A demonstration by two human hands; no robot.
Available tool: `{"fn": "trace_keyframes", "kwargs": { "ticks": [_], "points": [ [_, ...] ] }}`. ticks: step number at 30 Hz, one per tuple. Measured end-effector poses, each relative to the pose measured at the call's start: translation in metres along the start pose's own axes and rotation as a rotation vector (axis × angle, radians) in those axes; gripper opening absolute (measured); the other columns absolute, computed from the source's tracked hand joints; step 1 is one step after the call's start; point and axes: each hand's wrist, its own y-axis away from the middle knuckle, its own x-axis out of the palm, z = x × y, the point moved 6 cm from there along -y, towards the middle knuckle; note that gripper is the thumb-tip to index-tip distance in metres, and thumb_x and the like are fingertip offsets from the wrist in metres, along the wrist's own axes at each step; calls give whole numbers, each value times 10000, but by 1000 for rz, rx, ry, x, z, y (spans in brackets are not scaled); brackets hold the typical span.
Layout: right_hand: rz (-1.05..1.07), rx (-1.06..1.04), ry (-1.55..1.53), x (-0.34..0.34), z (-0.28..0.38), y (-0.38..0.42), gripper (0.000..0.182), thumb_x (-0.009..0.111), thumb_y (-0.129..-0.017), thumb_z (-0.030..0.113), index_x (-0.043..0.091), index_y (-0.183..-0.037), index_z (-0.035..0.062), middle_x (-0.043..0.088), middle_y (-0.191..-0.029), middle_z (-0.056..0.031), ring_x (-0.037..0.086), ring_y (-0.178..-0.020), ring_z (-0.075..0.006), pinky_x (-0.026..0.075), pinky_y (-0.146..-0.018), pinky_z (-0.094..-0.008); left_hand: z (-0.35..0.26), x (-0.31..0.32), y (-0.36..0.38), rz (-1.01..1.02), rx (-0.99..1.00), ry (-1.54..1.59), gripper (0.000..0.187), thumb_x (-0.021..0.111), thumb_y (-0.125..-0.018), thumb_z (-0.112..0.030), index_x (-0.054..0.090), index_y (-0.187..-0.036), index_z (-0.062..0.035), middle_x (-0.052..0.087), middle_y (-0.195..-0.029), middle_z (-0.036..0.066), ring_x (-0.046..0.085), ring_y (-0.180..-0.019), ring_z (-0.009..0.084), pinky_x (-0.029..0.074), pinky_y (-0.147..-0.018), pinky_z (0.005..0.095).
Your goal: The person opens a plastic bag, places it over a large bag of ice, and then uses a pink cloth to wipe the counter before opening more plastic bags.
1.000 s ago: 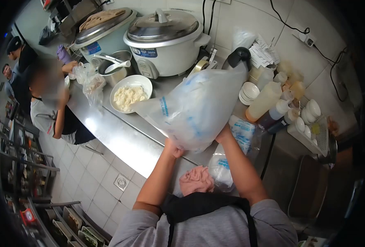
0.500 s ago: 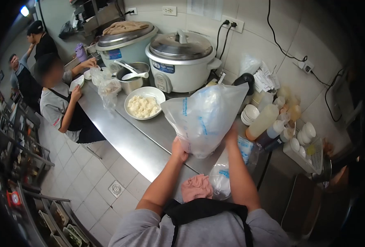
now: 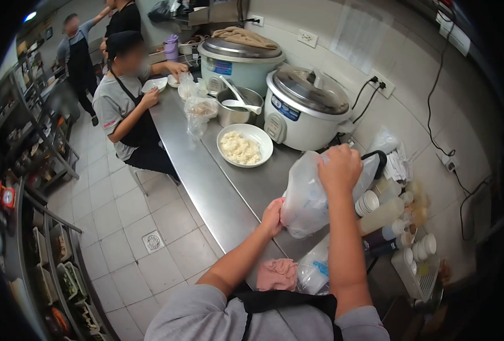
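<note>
A whitish plastic bag with blue print (image 3: 306, 196) stands on the steel counter in front of me, filled out by contents I cannot make out. My left hand (image 3: 273, 217) grips its lower left side. My right hand (image 3: 341, 166) is closed over the bag's upper part, with the fingers bent around the plastic. Just below lie a crumpled pink cloth (image 3: 277, 275) and a clear plastic packet with blue print (image 3: 313, 271). Beyond the bag sits a white bowl of rice (image 3: 242, 149).
Two rice cookers (image 3: 309, 111) (image 3: 238, 65) line the wall, beside a steel pot with ladles (image 3: 234, 113). Sauce bottles (image 3: 384, 213) and a basket of cups (image 3: 419, 270) stand at right. A seated co-worker (image 3: 128, 96) handles a dish at the counter's far left.
My right hand has gone from the bag's lower right side up to its top. The bag now looks narrower and more gathered. The camera view has shifted leftward.
</note>
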Motion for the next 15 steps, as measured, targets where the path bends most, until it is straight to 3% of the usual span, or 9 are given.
{"fn": "trace_keyframes", "kwargs": {
  "ticks": [7, 15],
  "points": [
    [-148, -189, -166, 0, -11, 11, 226, 681, -574, 275, 554, -573, 89, 509, -704, -39, 482, -769, -238, 380, -661, -366, -11, -18, -13, -6, -97, 3, 163, 426, -856, -209, 490, -890, -63, 522, -758, 40, 525, -636, 139, 476, -539, 278],
    [-187, -402, -633, -16, -30, 17, 226, 644, -533, 191, 463, -490, 62, 460, -573, -55, 477, -643, -252, 392, -593, -333, -22, -26, -52, -68, -304, 5, 191, 452, -853, -252, 496, -834, -68, 520, -739, 38, 530, -631, 150, 485, -535, 294]
  ]
}}
